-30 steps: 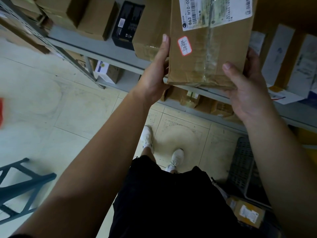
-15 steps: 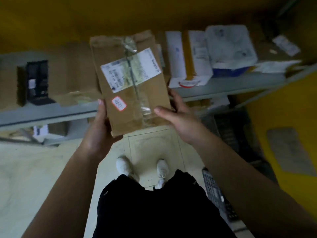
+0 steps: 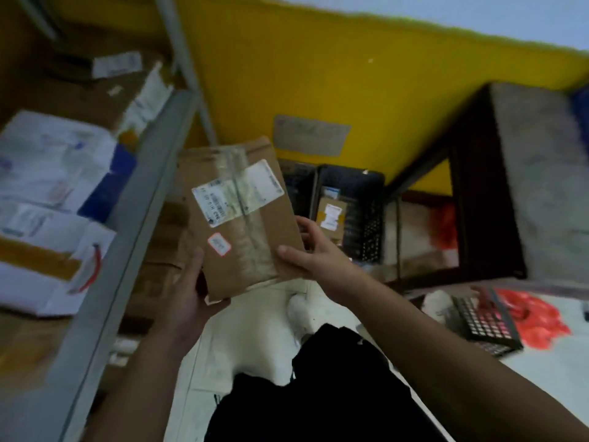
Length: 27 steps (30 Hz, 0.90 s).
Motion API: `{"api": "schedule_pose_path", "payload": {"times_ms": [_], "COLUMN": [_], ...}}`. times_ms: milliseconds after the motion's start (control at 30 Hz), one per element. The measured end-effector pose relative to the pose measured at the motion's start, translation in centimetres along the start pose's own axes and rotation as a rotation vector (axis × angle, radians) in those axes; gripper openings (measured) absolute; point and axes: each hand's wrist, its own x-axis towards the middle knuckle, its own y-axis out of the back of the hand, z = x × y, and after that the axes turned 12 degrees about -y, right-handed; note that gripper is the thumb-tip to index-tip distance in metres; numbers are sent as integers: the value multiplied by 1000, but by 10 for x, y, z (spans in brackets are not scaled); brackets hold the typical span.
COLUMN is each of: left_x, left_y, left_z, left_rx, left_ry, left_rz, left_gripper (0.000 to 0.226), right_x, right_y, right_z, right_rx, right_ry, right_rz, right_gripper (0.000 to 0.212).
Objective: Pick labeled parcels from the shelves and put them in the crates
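Above the pale floor [image 3: 255, 346] and a white shoe [image 3: 299, 314], the left hand [image 3: 188, 301] grips the lower left corner of a brown labeled parcel [image 3: 242, 218], with the thumb on its front face. At the parcel's lower right edge the right hand [image 3: 318, 253] holds it too, thumb on the front and fingers behind. Both hands keep the parcel tilted in the air, just beside the grey shelf [image 3: 134, 234] on the left. Farther behind it, a black crate [image 3: 366, 218] stands on the floor by the yellow wall [image 3: 350, 90], with a small box [image 3: 331, 215] inside.
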Motion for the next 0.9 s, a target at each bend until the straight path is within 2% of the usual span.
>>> {"api": "schedule_pose_path", "payload": {"times_ms": [100, 233, 333, 467, 667, 800, 900], "left_x": [41, 88, 132, 203, 347, 472, 566], "left_y": [-49, -115, -154, -184, -194, -194, -186], "left_z": [-5, -25, -44, -64, -80, -113, -164], "left_rx": [87, 165, 213, 267, 372, 474, 569], "left_ry": [64, 226, 299, 313, 151, 106, 109], "left_rz": [-108, -119, -77, -19, -11, -41, -100], "left_gripper": [40, 24, 25, 33, 26, 40, 32], "right_x": [5, 35, 81, 163, 322, 435, 526], "right_y": [49, 110, 146, 180, 199, 212, 227], "right_z": [10, 26, 28, 22, 4, -2, 16], "right_rx": [129, 190, 219, 240, 324, 300, 290], "right_ry": [12, -15, -82, -162, -170, -169, -182], "right_rz": [109, 194, 214, 193, 137, 200, 255], "right_gripper": [78, 61, 60, 71, 82, 76, 71]}}
